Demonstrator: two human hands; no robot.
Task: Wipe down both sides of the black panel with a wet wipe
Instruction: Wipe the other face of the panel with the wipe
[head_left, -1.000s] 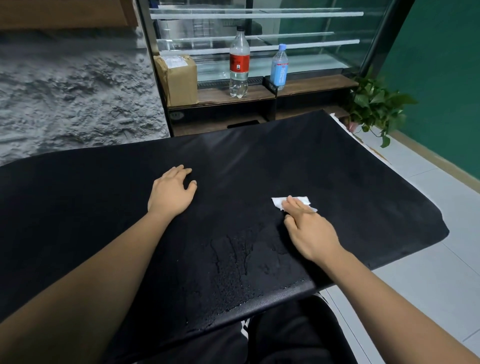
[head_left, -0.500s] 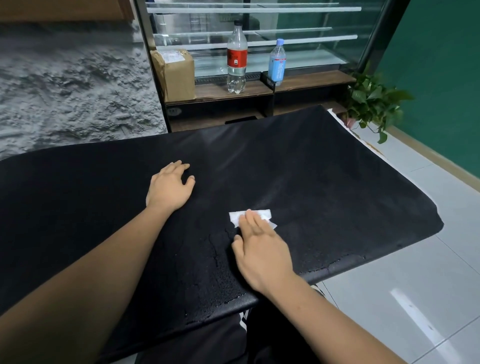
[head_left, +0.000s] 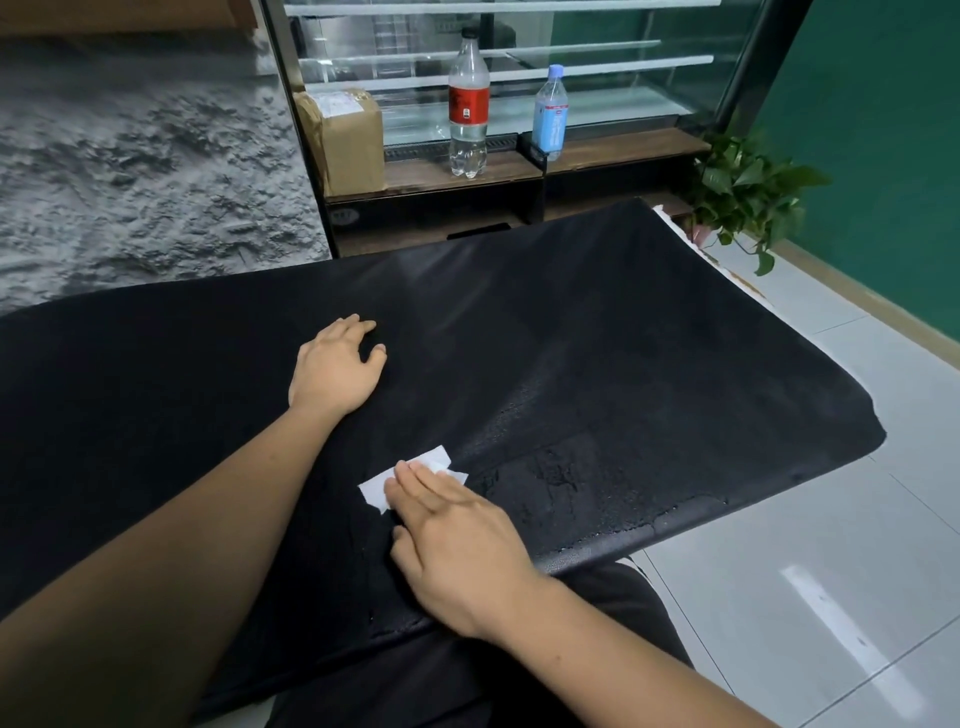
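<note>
From the head view, the black panel (head_left: 623, 338) lies flat across the person's lap with its upper face being wiped, so I judge the first side to be in hand and the underside not yet done. The wipe (head_left: 376, 488) sits near the panel's near edge, pinned under the straight, flat fingers (head_left: 415, 480) of the right hand (head_left: 457, 540). The left hand (head_left: 335, 369) rests mid-panel, fingers relaxed and holding nothing, steadying it. A wet sheen lies right of the wipe; the panel's left part looks dry, so the next strokes likely go that way under even pressure. The panel's right edge overhangs bare floor (head_left: 831, 571), giving room to turn it. Its far edge is near a shelf (head_left: 467, 179) and a plant (head_left: 743, 192), which leaves less room there.
</note>
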